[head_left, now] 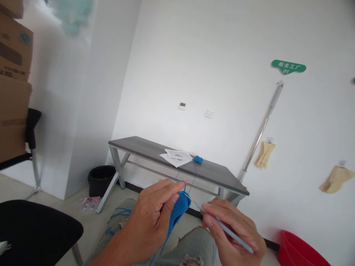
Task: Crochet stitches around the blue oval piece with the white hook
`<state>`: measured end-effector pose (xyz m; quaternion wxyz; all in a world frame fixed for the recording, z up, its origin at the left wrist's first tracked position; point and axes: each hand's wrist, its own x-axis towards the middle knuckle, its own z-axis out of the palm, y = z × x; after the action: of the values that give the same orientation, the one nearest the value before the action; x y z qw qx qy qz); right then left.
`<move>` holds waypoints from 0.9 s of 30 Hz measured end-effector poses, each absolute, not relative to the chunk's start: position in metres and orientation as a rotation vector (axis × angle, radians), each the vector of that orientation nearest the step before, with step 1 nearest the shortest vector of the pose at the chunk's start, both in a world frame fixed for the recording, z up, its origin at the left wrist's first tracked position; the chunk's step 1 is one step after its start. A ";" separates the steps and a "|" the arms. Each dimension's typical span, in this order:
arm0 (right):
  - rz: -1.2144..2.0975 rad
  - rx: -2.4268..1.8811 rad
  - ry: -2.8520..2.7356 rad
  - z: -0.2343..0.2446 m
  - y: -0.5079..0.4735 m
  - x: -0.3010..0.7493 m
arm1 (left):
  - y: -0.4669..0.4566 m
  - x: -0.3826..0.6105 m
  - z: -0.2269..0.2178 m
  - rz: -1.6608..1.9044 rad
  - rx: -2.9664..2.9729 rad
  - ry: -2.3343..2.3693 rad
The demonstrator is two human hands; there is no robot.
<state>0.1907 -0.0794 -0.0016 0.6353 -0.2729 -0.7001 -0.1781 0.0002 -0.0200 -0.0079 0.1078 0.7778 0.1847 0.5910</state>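
Note:
My left hand pinches a blue crocheted piece between thumb and fingers, above my lap. A strand of blue yarn runs over its raised index finger. Between the fingers of my right hand is a crochet hook with a pale grey handle. The hook's thin metal tip meets the upper edge of the blue piece. From there the yarn leads up to a small blue yarn ball on the table. Loose blue yarn ends hang below the piece and lie across my left thigh.
A dark grey table stands against the wall with printed sheets on it. Black chair and black bin are on the left, near stacked cardboard boxes. A red tub sits at lower right.

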 end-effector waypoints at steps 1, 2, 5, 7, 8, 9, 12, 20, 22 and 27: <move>-0.417 -0.627 -1.590 -0.003 -0.078 0.189 | -0.020 0.001 -0.008 1.740 2.296 0.549; -0.430 -0.628 -1.574 -0.006 -0.077 0.187 | -0.020 0.001 -0.008 1.741 2.298 0.554; -0.452 -0.630 -1.546 -0.013 -0.071 0.180 | -0.022 0.003 -0.007 1.748 2.278 0.575; -0.463 -0.644 -1.541 -0.019 -0.067 0.173 | -0.023 0.005 -0.007 1.753 2.256 0.569; -0.481 -0.659 -1.523 -0.022 -0.065 0.170 | -0.024 0.006 -0.006 1.754 2.242 0.567; -0.504 -0.688 -1.492 -0.025 -0.063 0.168 | -0.024 0.006 -0.006 1.758 2.223 0.566; -0.479 -0.776 -1.390 -0.034 -0.057 0.163 | -0.023 0.009 -0.009 1.778 2.133 0.601; -0.408 -0.721 -1.393 -0.046 -0.046 0.164 | -0.014 0.019 -0.018 1.663 1.685 0.719; -0.403 -0.705 -1.389 -0.049 -0.045 0.163 | -0.015 0.021 -0.015 1.598 1.589 0.633; -0.415 -0.708 -1.352 -0.057 -0.043 0.163 | -0.015 0.022 -0.012 1.614 1.513 0.556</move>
<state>0.1626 -0.0429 -0.0566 0.7032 -0.3181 -0.6078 -0.1865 0.0218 -0.0152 -0.0124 0.4171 0.6028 0.2216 0.6431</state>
